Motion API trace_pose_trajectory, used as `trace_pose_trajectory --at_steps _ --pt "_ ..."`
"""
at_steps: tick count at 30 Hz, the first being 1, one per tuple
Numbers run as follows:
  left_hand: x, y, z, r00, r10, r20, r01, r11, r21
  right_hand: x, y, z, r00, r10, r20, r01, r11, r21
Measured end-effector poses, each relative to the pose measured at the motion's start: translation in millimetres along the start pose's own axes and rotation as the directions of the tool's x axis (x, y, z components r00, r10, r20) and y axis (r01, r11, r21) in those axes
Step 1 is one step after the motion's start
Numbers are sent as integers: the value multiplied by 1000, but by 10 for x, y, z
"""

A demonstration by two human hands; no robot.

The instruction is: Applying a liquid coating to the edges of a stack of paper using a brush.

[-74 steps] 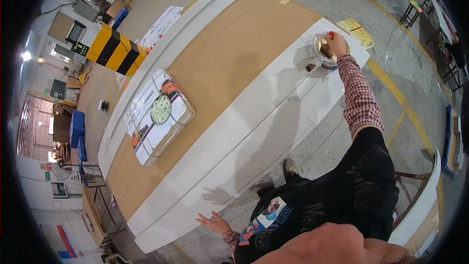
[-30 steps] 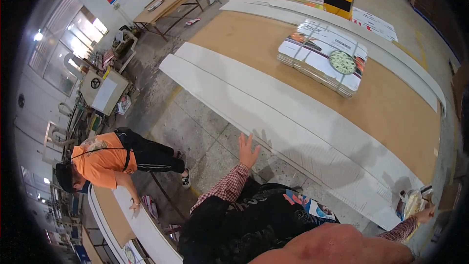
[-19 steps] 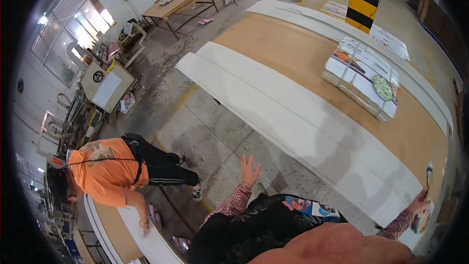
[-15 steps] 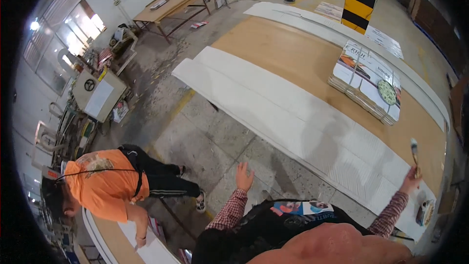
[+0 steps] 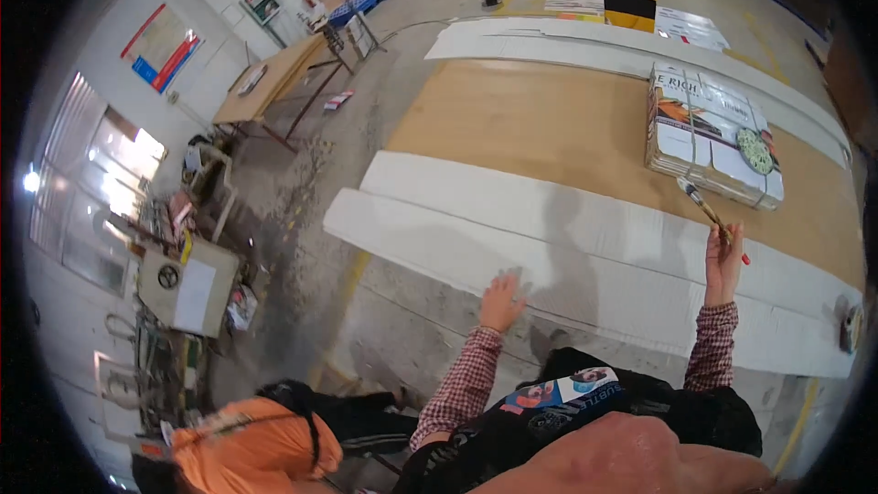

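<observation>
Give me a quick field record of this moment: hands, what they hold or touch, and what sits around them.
left hand: open, palm down at the near edge of the long white painted board
right hand: raised, gripping a wooden-handled paintbrush, bristles pointing up and away
work surface: white board lying on the floor beside a large brown sheet
on the brown sheet: strapped bundle of printed cardboard cartons
far right: small round tin at the board's end
nearby: a person in an orange shirt, lower left
</observation>
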State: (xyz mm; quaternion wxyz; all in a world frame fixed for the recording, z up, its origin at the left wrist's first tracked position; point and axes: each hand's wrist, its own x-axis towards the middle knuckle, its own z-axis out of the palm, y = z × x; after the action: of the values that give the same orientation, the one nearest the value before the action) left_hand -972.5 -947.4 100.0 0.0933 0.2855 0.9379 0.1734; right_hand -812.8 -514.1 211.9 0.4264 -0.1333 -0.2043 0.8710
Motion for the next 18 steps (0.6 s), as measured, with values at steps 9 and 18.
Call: trace_pose_trajectory --at_steps 9,18 --pt "828 -204 20 768 454 451 -551 828 103 -670 231 133 971 -234 -49 232 971 -52" --pt "1036 -250 -89 345 848 402 -856 460 -235 -2450 918 48 882 -462 -93 457 887 -72"
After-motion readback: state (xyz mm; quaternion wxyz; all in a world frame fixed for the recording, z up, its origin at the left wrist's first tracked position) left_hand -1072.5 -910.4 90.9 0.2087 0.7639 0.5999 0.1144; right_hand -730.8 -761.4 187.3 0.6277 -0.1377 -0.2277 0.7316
